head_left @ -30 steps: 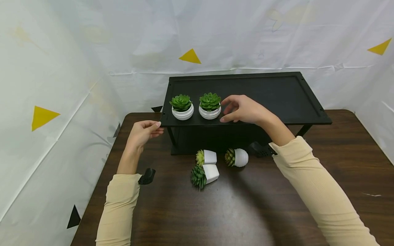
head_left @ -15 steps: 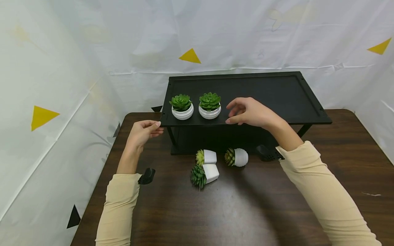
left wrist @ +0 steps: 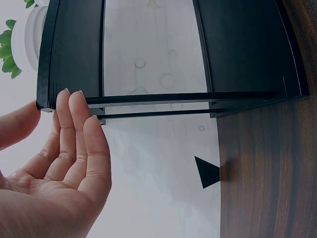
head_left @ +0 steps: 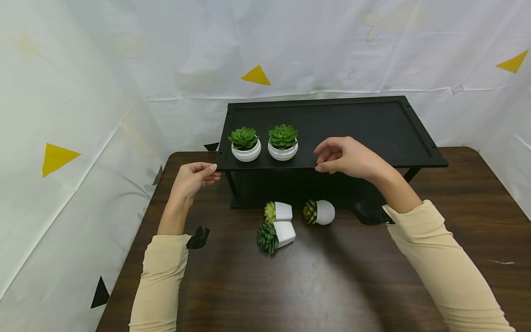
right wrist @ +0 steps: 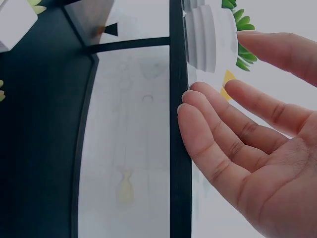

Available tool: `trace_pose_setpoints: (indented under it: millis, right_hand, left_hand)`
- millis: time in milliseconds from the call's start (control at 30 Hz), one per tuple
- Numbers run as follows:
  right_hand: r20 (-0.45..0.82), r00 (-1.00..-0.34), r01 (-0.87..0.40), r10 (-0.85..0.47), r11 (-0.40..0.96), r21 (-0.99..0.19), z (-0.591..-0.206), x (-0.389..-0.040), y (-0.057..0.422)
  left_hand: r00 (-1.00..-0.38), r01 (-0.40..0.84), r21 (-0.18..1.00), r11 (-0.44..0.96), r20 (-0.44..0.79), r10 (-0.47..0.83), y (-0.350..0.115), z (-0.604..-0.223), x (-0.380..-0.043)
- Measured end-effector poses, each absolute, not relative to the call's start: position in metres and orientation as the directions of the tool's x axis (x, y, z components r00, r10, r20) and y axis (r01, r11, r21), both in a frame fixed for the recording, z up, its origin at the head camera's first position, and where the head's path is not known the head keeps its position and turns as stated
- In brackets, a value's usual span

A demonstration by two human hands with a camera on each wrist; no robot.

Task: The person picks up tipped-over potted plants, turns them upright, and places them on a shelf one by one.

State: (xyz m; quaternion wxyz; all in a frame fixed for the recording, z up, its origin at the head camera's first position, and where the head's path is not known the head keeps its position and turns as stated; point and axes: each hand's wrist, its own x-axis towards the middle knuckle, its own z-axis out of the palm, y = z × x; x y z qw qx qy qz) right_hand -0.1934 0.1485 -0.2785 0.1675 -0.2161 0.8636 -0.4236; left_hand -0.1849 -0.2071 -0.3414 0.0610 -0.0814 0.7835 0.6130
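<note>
My left hand (head_left: 191,182) pinches the front left corner of a black two-tier shelf (head_left: 352,124), thumb on top and fingers beneath, as the left wrist view shows. Over the shelf's front edge my right hand (head_left: 350,157) hovers with loosely bent fingers and nothing in them. In the right wrist view its fingertips (right wrist: 190,111) are right at the black edge. To its left, on the top board, a green succulent in a ribbed white pot (head_left: 283,143) stands upright. Farther left stands a similar potted succulent (head_left: 245,145), nearest the left hand.
On the brown wooden table (head_left: 232,286), before the shelf, several small potted succulents lie on their sides: a yellow-green one (head_left: 283,212), a dark green one (head_left: 284,234) and a brownish one in a round pot (head_left: 325,212). White sheeting (head_left: 199,55) hangs behind and at both sides.
My right hand has drawn away from the second upright succulent, moving right and slightly toward me along the shelf edge. The left hand and the plants have stayed put.
</note>
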Motion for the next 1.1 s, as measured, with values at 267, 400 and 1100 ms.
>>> trace_pose_setpoints:
  millis: [267, 400, 1100]
  right_hand:
    - [-0.090, -0.857, -0.249, -0.508, 0.561, -0.790, -0.286, -0.187, 0.157]
    - [-0.086, -0.856, -0.257, -0.509, 0.564, -0.784, -0.288, -0.185, 0.161]
    - [-0.071, -0.848, -0.270, -0.525, 0.542, -0.796, -0.315, -0.166, 0.184]
  left_hand:
    - [-0.978, -0.207, 0.951, 0.229, -0.200, -0.053, -0.207, -0.342, -0.184]
    - [-0.979, -0.206, 0.951, 0.230, -0.199, -0.051, -0.207, -0.341, -0.184]
    - [-0.980, -0.199, 0.952, 0.232, -0.193, -0.048, -0.207, -0.341, -0.184]
